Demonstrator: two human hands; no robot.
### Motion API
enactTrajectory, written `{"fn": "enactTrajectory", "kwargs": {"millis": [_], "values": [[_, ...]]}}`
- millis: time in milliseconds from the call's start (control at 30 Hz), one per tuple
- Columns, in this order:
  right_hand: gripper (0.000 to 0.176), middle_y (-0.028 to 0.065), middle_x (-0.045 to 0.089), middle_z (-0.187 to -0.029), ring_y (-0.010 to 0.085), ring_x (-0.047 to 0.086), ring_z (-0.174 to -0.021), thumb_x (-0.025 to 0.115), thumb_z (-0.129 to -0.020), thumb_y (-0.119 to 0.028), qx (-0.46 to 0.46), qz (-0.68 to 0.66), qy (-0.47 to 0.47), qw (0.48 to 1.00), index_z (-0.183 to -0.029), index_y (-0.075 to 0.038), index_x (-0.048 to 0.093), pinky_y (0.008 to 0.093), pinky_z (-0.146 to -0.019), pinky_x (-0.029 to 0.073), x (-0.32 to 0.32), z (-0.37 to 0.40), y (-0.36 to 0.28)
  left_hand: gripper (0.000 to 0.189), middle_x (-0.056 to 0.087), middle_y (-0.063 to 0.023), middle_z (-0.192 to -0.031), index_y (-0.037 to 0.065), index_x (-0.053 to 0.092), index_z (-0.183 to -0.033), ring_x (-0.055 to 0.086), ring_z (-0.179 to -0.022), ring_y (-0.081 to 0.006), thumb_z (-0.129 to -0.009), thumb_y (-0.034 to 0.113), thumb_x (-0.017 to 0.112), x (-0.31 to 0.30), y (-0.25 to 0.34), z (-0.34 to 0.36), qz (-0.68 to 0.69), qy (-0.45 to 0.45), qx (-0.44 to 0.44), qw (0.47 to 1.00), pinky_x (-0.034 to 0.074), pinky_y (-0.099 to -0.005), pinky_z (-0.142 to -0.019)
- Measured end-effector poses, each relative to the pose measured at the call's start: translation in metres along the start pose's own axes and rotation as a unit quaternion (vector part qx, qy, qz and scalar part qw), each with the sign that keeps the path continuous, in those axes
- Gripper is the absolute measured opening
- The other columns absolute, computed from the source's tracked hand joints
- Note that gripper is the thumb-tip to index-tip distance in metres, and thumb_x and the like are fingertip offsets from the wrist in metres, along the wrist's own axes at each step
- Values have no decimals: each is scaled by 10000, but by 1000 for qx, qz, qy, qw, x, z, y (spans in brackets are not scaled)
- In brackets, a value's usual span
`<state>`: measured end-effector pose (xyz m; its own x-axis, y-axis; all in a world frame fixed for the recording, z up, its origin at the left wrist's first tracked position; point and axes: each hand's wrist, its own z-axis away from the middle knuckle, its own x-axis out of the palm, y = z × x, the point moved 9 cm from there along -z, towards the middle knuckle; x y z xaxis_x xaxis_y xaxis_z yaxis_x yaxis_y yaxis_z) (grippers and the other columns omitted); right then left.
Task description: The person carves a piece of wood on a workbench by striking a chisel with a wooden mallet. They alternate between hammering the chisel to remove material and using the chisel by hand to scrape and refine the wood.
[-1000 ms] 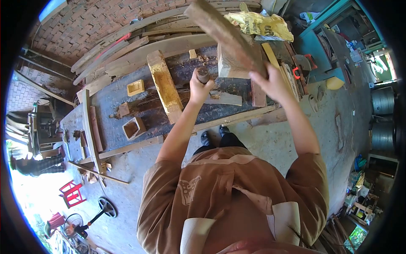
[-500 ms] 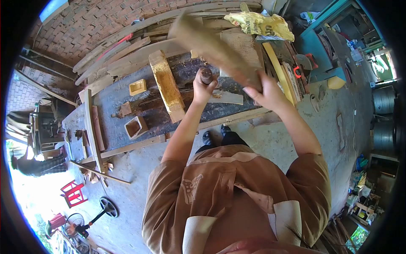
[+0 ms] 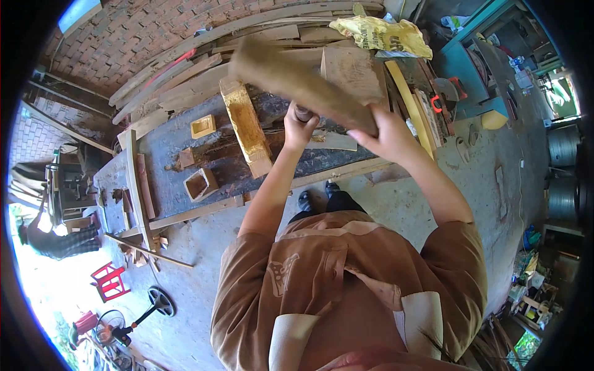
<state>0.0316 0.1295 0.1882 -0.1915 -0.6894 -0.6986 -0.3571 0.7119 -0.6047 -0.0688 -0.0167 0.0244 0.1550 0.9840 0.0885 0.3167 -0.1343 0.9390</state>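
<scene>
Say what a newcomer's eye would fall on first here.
Probably the thick piece of wood held in the right hand, slanting across the view over the dark workbench. Just below it, the left hand is closed around a round handle. After that, likely the yellow printed sack at the bench's far side and the red stool on the floor to the left.

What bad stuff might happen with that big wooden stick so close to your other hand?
The wooden stick in the right hand looks blurred, so it is probably moving. If it misses the round handle, it might hit the bare left hand around it. Hard knocks might also shake the small wooden box off the bench, since it sits near the edge.
</scene>
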Motion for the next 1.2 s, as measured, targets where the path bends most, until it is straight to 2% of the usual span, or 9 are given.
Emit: {"fn": "enactTrajectory", "kwargs": {"millis": [67, 133, 200, 400, 567, 733, 900, 967, 1200], "values": [[482, 172, 573, -667, 334, 585, -629, 624, -717, -440, 82, 259, -209, 939, -869, -1, 498, 392, -559, 458, 33, 12, 22, 232, 563, -52, -773, 15, 510, -862, 530, -721, -108, -661, -10, 623, 3, 16, 4, -110, -4, 57, 992, 446, -253, -667], [454, 192, 574, -725, 353, 569, -669, 642, -705, -428, 135, 215, -246, 935, -841, -23, 491, 412, -605, 448, 25, 12, 36, 255, 572, -57, -788, 12, 516, -883, 540, -749, -104, -652, -20, 620, 3, 26, 2, -110, -6, 90, 990, 449, -248, -684], [455, 201, 582, -769, 347, 576, -713, 645, -713, -414, 173, 228, -221, 932, -875, -12, 505, 394, -632, 451, 13, 12, 42, 238, 567, -57, -769, 11, 512, -873, 527, -721, -94, -660, -10, 616, 2, 18, 0, 32, 16, -1, 999, 447, -242, -667], [568, 232, 585, -759, 370, 581, -722, 602, -723, -495, 235, 80, -62, 967, -871, 47, 518, 406, -638, 452, -4, 19, 78, 200, 530, -26, -748, 25, 493, -856, 482, -670, -77, -695, 18, 611, -2, 21, 2, -50, 21, -22, 998, 425, -229, -624], [619, 246, 595, -787, 378, 587, -762, 569, -727, -531, 260, 179, -82, 946, -874, 69, 530, 409, -689, 460, 10, 25, 126, 181, 513, -9, -752, 43, 481, -826, 485, -690, -79, -707, -7, 608, -11, 16, 6, 36, 42, -9, 998, 417, -227, -625], [585, 246, 600, -808, 373, 593, -773, 583, -730, -485, 350, 109, -144, 919, -968, 48, 542, 406, -701, 470, 52, 69, 164, 173, 520, -6, -727, 46, 474, -791, 496, -681, -80, -691, -45, 582, -42, -13, 9, 46, 112, -60, 991, 423, -223, -636], [592, 252, 594, -817, 358, 597, -779, 580, -724, -495, 296, 96, -124, 942, -969, 41, 522, 431, -703, 464, 91, 135, 161, 181, 531, -34, -702, 63, 457, -788, 535, -643, -125, -727, -32, 599, -58, -14, 8, 61, 139, -46, 987, 452, -265, -597], [594, 250, 594, -819, 367, 593, -794, 565, -717, -525, 349, 160, -192, 903, -934, 27, 523, 436, -708, 461, 106, 167, 171, 208, 514, -43, -682, 76, 430, -795, 524, -618, -132, -742, -13, 610, -64, -13, 11, 97, 164, -73, 979, 451, -276, -581], [592, 245, 596, -817, 384, 589, -783, 551, -732, -510, 382, 203, -191, 881, -962, 32, 492, 441, -699, 465, 118, 207, 200, 185, 531, -46, -650, 61, 448, -761, 533, -571, -140, -740, 6, 624, -85, -27, 15, 172, 222, -66, 957, 442, -271, -575]]}}
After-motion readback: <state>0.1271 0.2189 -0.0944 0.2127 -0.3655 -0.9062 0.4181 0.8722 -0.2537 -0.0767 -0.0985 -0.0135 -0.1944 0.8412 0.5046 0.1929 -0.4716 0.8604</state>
